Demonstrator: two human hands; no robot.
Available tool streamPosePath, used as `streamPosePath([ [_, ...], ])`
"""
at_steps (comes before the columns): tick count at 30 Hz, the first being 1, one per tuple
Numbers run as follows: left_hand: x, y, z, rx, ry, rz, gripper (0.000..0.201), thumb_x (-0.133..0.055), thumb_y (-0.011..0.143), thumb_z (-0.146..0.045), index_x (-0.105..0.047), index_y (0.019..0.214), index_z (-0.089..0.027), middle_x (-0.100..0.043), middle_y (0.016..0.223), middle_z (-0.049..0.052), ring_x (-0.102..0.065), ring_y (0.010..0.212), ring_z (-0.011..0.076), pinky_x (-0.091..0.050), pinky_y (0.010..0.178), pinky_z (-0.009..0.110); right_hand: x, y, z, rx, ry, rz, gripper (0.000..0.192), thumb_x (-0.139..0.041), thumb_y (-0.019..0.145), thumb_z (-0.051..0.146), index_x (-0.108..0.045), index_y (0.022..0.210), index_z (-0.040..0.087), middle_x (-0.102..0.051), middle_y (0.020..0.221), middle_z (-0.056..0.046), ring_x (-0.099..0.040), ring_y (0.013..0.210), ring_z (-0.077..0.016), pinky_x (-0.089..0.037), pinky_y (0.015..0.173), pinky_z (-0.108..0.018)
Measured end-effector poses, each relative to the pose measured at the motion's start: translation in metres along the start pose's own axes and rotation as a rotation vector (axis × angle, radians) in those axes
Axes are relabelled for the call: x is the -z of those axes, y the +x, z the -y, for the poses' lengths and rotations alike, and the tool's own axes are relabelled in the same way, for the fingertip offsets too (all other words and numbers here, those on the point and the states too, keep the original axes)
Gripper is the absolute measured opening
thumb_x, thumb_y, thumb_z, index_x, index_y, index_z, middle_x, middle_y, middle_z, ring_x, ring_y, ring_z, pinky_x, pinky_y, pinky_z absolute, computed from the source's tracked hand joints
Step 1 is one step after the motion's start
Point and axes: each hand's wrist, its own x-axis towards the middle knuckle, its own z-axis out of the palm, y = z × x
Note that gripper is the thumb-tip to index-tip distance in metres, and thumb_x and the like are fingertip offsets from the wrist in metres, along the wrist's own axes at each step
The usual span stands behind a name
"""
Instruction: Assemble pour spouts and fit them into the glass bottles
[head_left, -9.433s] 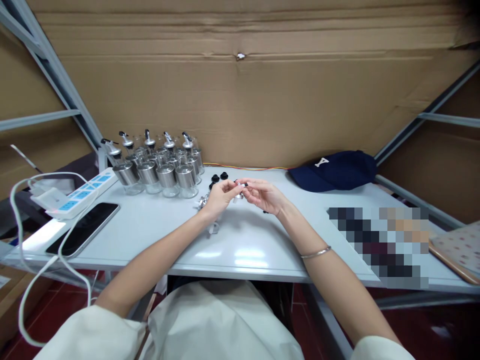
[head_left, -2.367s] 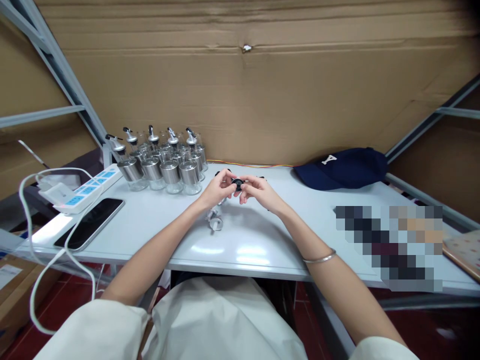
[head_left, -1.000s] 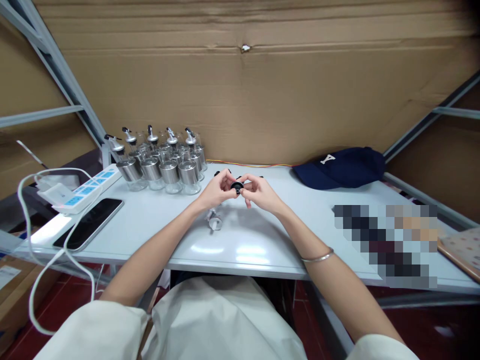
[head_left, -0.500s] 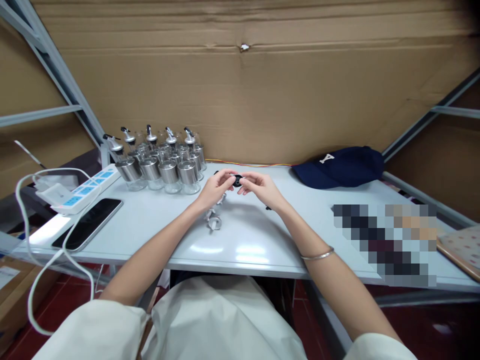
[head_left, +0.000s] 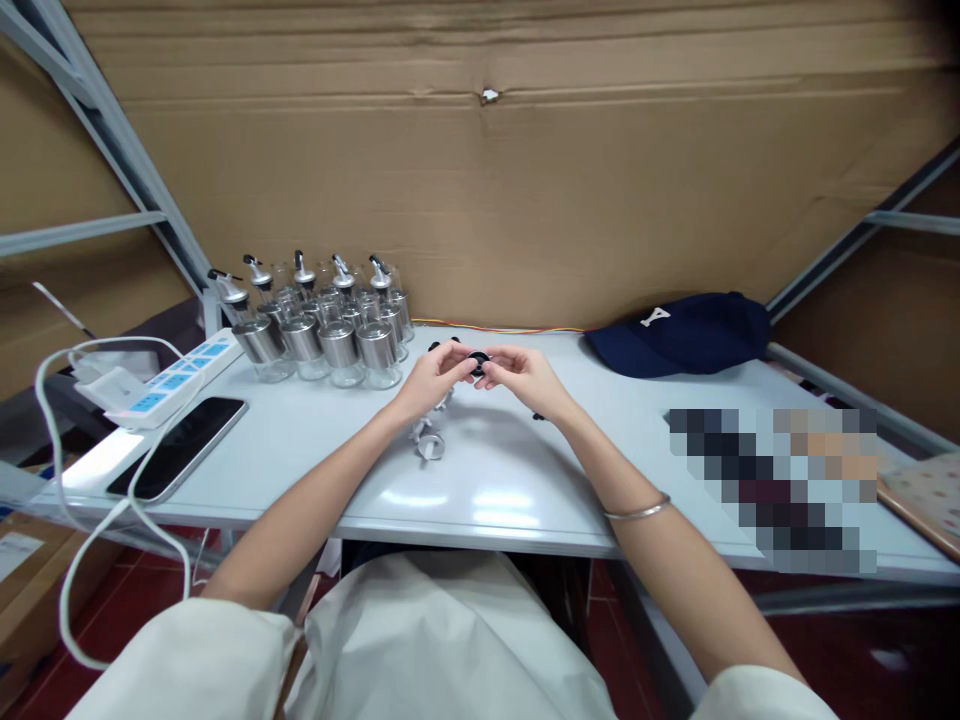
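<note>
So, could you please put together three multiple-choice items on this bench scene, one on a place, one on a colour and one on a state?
1. Where does the cap lie?
A. at the far right of the table, by the cardboard
B. on the phone
C. in the person's lap

2. What colour is the small round part held between the hands?
A. white
B. black
C. red

3. How is the small round part held?
A. lying loose on the table
B. pinched by the fingers of the left hand and the right hand above the table
C. gripped by the right hand alone, left hand flat on the table

Answers:
1 A, the dark blue cap sits at the back right near the cardboard wall.
2 B, the part shows black against the fingers.
3 B, both hands meet on it, raised off the tabletop.
</note>
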Motion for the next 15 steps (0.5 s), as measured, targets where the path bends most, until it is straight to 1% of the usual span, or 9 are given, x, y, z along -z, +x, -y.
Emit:
streamPosePath([
  [7,-0.0012,0.0007,0.005,-0.001,0.04,-0.004,0.032,-0.061,0.079,-0.039,-0.055,0.095,-0.011,-0.064,0.085,0.005,-0.059,0.068,0.0092,-0.049,0.067,0.025,-0.0013,0.0004,-0.0028,0.002,-0.011,-0.009,0.038,-0.073,0.064,0.045,-0.065,0.086,0.015,-0.068,0.064,-0.003,-0.066,0.059,-0.0172,-0.054,0.06,-0.03],
  [10,-0.0008,0.0009,0.0058,-0.002,0.045,-0.004,0.029,-0.062,0.078,-0.034,-0.056,0.094,-0.011,-0.064,0.084,0.005,-0.059,0.068,0.0094,-0.049,0.067,0.025,-0.0014,0.0007,-0.0029,0.017,-0.03,0.0,0.035,-0.072,0.065,0.042,-0.065,0.085,0.015,-0.067,0.064,-0.003,-0.065,0.058,-0.0163,-0.053,0.06,-0.03],
  [15,-0.0009,-0.0004,0.0035,-0.02,0.117,-0.021,0.026,-0.063,0.074,-0.025,-0.057,0.096,-0.011,-0.065,0.086,0.006,-0.058,0.068,0.0088,-0.048,0.067,0.024,-0.0009,0.0014,-0.0027,0.046,-0.041,-0.018,0.026,-0.069,0.067,0.034,-0.064,0.085,0.015,-0.065,0.061,0.0,-0.062,0.055,-0.014,-0.051,0.059,-0.029],
])
